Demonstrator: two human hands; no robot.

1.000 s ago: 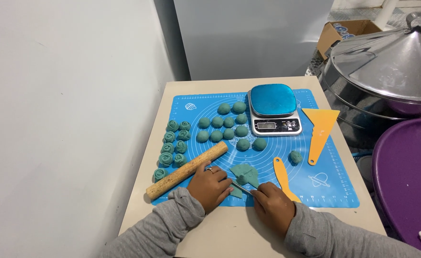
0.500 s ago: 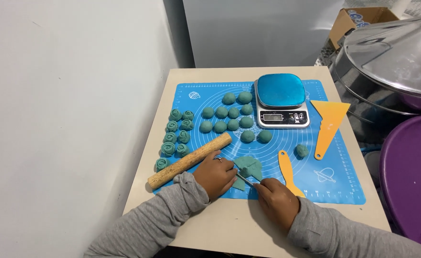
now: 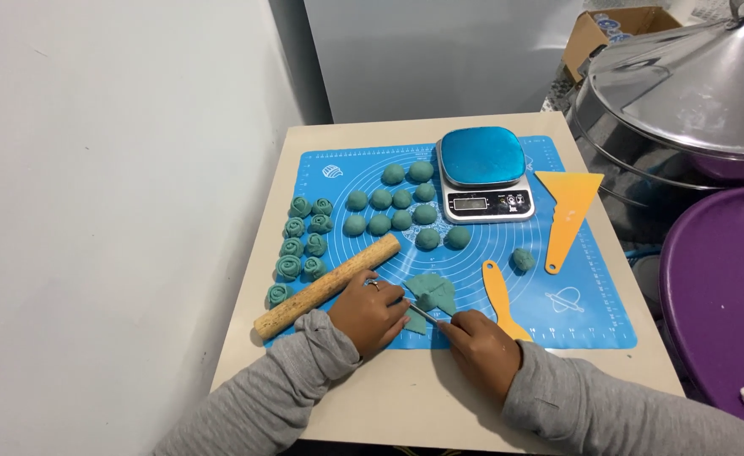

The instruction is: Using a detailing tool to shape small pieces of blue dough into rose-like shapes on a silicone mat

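Both hands (image 3: pixel 427 325) grip what looks like a thin blade (image 3: pixel 422 312), touching flattened teal dough (image 3: pixel 433 291).

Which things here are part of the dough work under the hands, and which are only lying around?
In use: left hand; right hand; thin tool; flat teal dough piece; blue mat.

Lying about: rolling pin; scale; orange scraper; orange spatula; steamer lid; cardboard box.

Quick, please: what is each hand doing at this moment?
Left hand: fingers curled, resting on the dough.
Right hand: shut on a thin tool.
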